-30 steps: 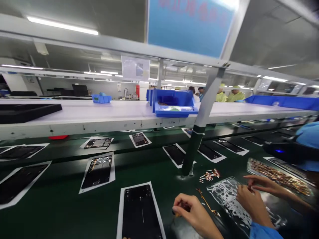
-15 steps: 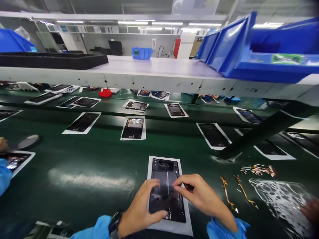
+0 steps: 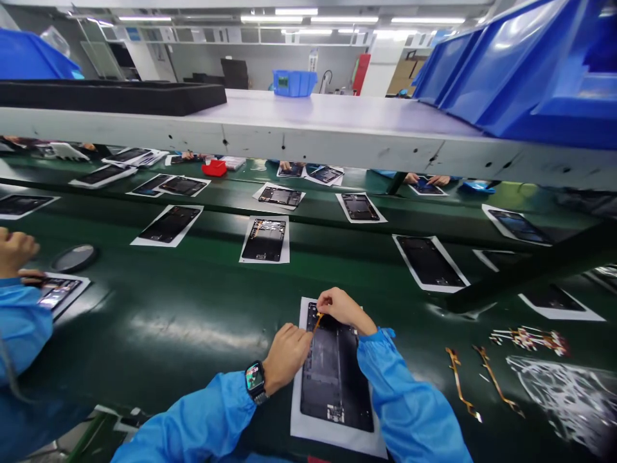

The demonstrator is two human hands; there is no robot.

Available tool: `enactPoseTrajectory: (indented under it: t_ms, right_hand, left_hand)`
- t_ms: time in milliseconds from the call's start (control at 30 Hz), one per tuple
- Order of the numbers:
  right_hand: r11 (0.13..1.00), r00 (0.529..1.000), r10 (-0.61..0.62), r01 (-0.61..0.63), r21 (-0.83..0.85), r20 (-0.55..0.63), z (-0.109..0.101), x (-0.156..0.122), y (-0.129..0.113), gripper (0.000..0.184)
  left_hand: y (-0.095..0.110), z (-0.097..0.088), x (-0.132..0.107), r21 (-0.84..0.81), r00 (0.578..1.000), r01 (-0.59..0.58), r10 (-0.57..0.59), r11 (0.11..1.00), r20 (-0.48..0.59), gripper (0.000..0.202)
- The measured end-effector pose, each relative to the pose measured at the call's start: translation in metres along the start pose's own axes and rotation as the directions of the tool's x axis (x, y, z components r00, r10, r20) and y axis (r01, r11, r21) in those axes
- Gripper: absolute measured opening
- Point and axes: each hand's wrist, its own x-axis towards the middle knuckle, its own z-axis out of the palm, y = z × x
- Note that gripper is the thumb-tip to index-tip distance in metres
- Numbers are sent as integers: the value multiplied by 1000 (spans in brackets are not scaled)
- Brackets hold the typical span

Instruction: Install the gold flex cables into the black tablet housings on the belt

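A black tablet housing [image 3: 332,379] lies on a white sheet [image 3: 308,431] in front of me. Over its upper left corner a thin orange flex cable [image 3: 317,321] runs between my two hands. My right hand [image 3: 343,307] is closed in a pinch on the cable's upper end, above the housing's top edge. My left hand [image 3: 289,354] is closed with its fingertips at the cable's lower end, beside the housing's left edge. The fingertips partly hide the cable.
Two flex cables [image 3: 463,384] lie to the right, near a pile of small parts [image 3: 530,339] and clear plastic strips [image 3: 569,399]. A co-worker's hand [image 3: 17,251] is at the left. A green post [image 3: 530,267] slants up to the overhead shelf [image 3: 337,122].
Both hands have moved up to the housing's upper left corner. My left hand has gone from spread to closed, and an orange flex cable now shows between the hands. The view has shifted slightly.
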Motion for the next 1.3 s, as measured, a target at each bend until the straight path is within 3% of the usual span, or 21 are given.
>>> enactPoseTrajectory:
  t_ms: [267,500,667,933,1300]
  right_hand:
    - [987,995,93,-88,-133,33,13,29,10,8]
    - [957,969,216,-185,-225,123,6,51,20,19]
    - [904,955,282,-233,-358,91,1,54,19,27]
    - [854,978,209,-174,-491,16,6,19,7,35]
    - [832,999,28,-41,-554,-32,14,2,9,20]
  left_hand:
    - [-2,9,4,8,999,-40,40,999,7,16]
    - [-2,14,3,-49,999,-39,41,998,32,18]
    - [-2,15,1,-66,997,-32,37,997,74,18]
    - [-5,13,0,-129,994,-24,38,991,107,19]
    - [-4,7,1,-152,997,-4,15,988,71,19]
